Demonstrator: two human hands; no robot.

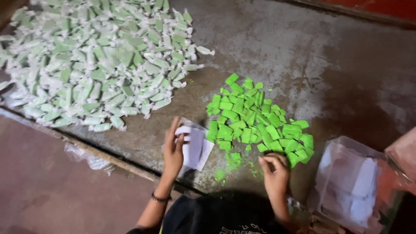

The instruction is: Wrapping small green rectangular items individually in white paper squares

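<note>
A heap of bare bright green rectangular pieces (255,119) lies on a grey concrete slab (303,65). My right hand (274,170) rests at the heap's near edge, fingers curled around one green piece. My left hand (173,149) lies on a small stack of clear and white wrapper sheets (197,147) just left of the heap, fingers pressing the top sheet. A large spread of pale wrapped green pieces (95,60) with twisted ends covers the slab's far left.
A clear plastic bag of white wrapper sheets (349,182) sits at the right, next to a reddish bag (403,160). The slab's edge (108,158) runs diagonally at the left, with crumpled clear plastic (86,156) beside it on a reddish floor (52,190). Green crumbs (227,167) lie near the heap.
</note>
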